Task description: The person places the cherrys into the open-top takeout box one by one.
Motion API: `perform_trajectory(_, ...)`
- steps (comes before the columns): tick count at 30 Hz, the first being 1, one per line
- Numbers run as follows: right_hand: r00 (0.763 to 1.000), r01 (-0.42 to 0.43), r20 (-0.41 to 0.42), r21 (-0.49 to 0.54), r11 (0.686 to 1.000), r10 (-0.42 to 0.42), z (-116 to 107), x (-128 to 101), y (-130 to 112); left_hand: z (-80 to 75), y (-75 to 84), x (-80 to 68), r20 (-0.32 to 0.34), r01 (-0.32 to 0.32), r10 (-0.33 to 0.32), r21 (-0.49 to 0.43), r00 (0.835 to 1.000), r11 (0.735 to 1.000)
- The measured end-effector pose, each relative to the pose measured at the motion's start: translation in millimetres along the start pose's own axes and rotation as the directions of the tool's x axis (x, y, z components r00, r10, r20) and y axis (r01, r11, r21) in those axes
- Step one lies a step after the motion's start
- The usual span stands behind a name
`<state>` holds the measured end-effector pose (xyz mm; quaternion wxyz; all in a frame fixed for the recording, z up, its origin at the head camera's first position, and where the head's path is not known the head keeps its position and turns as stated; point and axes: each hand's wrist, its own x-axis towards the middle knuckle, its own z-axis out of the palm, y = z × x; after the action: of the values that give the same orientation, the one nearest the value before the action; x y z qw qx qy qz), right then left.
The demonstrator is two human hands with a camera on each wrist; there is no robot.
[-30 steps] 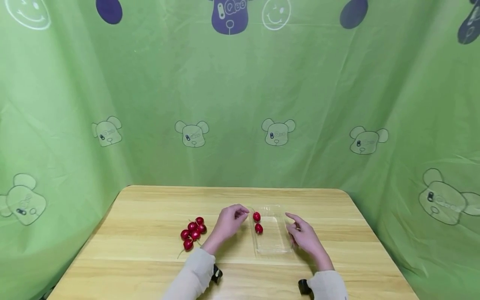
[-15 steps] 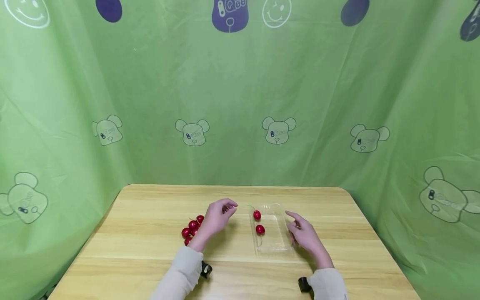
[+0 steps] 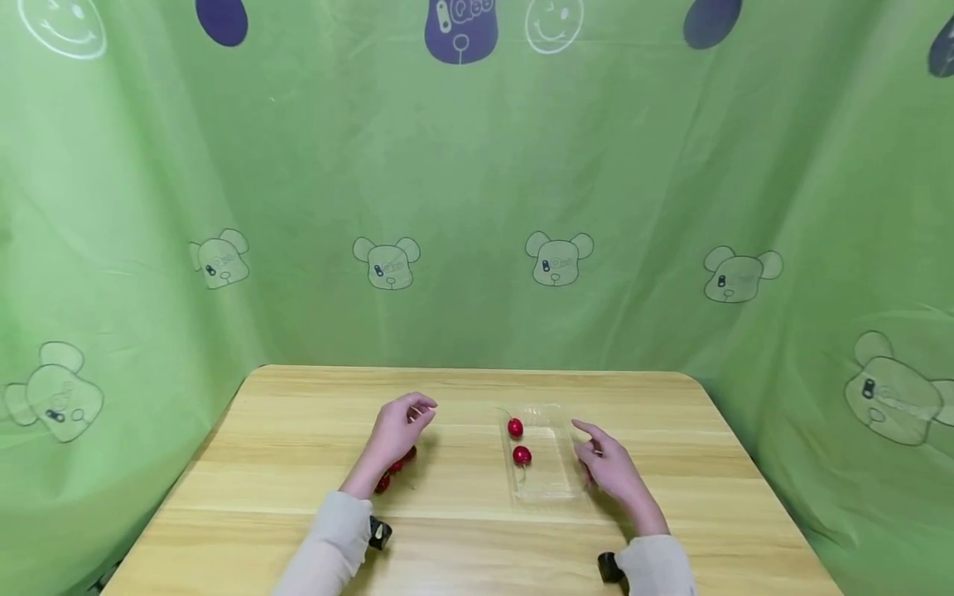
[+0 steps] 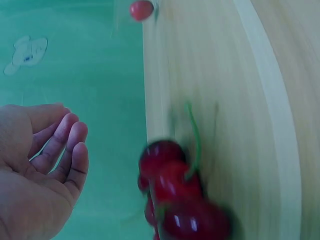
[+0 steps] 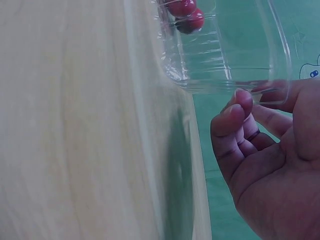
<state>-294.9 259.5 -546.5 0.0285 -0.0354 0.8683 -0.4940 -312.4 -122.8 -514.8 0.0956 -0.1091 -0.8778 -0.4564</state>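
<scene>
Left hand over the cherry pile, right hand at the clear tray

Head view: the left hand [image 3: 398, 422] hovers, fingers loosely curled and holding nothing, right above the cherries [image 3: 395, 468] on the desk [image 3: 298, 463]; the right hand [image 3: 607, 463] rests beside the clear tray [image 3: 547, 488], which lies lengthwise away from the person with two cherries inside [image 3: 517, 441].
Left wrist view: the pile [image 4: 180, 200] lies just beside the relaxed, released palm [image 4: 40, 170].
Right wrist view: the fingertips [image 5: 240, 107] touch the tray's rim [image 5: 235, 85], pinching nothing.
</scene>
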Motion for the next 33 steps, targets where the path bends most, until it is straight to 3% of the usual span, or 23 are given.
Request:
perform_trajectory(7,1.000,0.019,-0.001,0.000,1.000,-0.019,-1.0,0.1,0.1,-21.7,-20.9,-7.2,-0.049,0.035,-0.033,0.042,0.998,0.998)
perform_trajectory(16,1.000,0.017,0.001,-0.004,1.000,-0.017,-0.1,-0.9,1.7,-41.1,-42.3,-16.7,-0.062,0.094,-0.088,0.102,0.994,0.990)
perform_trajectory(23,1.000,0.026,0.004,-0.001,1.000,-0.026,-2.6,0.8,-0.2,-47.1,-55.5,-19.4,-0.031,0.124,-0.121,0.131,0.992,0.984)
perform_trajectory(33,1.000,0.031,-0.006,-0.011,0.999,-0.031,-2.5,-1.3,0.5,-50.6,-57.9,-24.9,0.020,0.168,-0.172,0.147,0.985,0.975)
